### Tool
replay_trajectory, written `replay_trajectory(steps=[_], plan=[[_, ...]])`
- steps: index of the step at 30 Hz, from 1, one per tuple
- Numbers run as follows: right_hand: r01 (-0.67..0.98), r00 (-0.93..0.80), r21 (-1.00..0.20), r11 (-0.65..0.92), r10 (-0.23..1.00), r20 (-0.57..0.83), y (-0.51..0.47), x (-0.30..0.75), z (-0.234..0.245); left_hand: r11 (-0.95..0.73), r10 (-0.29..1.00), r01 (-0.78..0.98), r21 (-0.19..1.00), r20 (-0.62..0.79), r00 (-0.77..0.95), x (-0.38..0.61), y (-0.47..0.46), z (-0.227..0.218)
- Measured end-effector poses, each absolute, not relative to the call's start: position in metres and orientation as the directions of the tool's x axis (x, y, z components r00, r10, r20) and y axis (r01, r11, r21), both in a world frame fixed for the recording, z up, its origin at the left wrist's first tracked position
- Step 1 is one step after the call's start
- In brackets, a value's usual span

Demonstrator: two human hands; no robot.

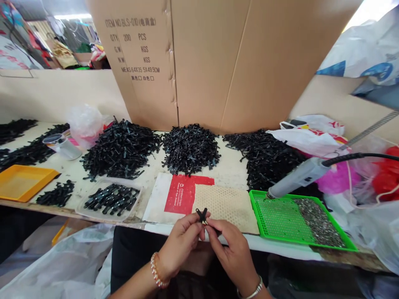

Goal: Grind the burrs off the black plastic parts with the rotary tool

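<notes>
My left hand (182, 241) and my right hand (229, 247) meet at the table's front edge, fingers pinched together on a small black plastic part (202, 214) that sticks up between them. Both hands are closed on it. They hover just in front of a beige honeycomb mat (227, 203) and a red and white sheet (182, 193). A bead bracelet is on my left wrist and a metal band on my right.
Three heaps of black plastic parts (190, 147) lie along the back of the table before a cardboard box (218, 58). A clear tray of parts (110, 199), an orange tray (21, 182), a green tray with small metal pieces (280, 218) and a hanging electric screwdriver (299, 176) surround me.
</notes>
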State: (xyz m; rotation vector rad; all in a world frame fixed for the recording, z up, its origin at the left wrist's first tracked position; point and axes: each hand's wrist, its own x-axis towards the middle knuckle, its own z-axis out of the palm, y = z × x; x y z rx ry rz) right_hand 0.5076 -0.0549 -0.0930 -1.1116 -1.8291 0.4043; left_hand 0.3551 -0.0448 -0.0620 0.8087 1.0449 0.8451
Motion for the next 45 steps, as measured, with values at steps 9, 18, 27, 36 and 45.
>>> replay_trajectory(steps=[9,18,27,36,45], plan=[[0.519,-0.197,-0.674,0.525,0.841,0.504,-0.058,0.504,-0.094,0.443,0.887,-0.204,0.873,-0.392,0.245,0.353,-0.046,-0.061],[0.489,-0.215,-0.693,0.53,0.843,0.493,-0.059,0.503,-0.099,0.477,0.875,-0.263,0.839,-0.424,0.234,0.354,-0.045,-0.066],[0.619,-0.316,-0.596,0.511,0.857,0.407,-0.002,0.533,-0.08,0.352,0.935,-0.088,0.932,-0.347,0.07,0.341,-0.031,-0.08],[0.998,0.063,0.031,-0.063,0.998,0.001,0.18,0.579,-0.08,0.37,0.924,-0.157,0.916,-0.346,0.163,0.324,-0.026,-0.105],[0.999,0.033,0.039,-0.031,0.998,-0.06,0.192,0.584,-0.094,0.375,0.92,-0.18,0.909,-0.343,0.188,0.31,-0.02,-0.117]])
